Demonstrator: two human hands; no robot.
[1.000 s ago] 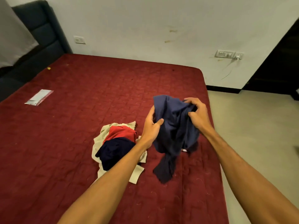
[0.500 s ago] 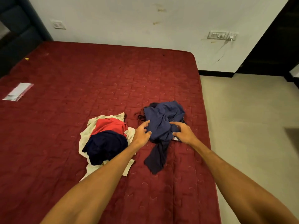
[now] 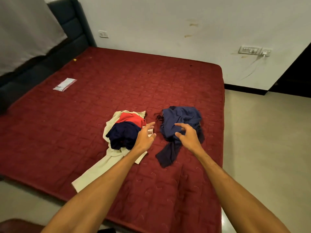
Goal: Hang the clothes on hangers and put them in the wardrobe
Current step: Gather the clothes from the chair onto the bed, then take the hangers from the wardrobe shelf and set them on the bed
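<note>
The blue garment [image 3: 181,117] is down. A second ago you have it bunched up in the air between both hands; now it lies crumpled on the bed [image 3: 101,106], near the right edge, with one dark end trailing back toward you. Your left hand [image 3: 145,137] has let go and pulled back to the gap between that garment and the pile of clothes [image 3: 125,130]. Its fingers [image 3: 150,125] are spread and hold nothing. Your right hand [image 3: 188,137] hovers over the near side of the blue garment with its fingers loosely apart and gripping nothing. I cannot tell whether it brushes the cloth.

So you are back at the start of the step, by my reading: nothing is in hand and nothing is hung. The pile sits just left of the blue garment, with red and navy pieces on top of a cream one that spills toward the near edge of the bed. No hanger shows anywhere in view, and I cannot make out a wardrobe. You probably need a hanger before you lift any piece again. The only other thing lying on the bed is a plastic packet [image 3: 64,84], far off to the left.
</note>
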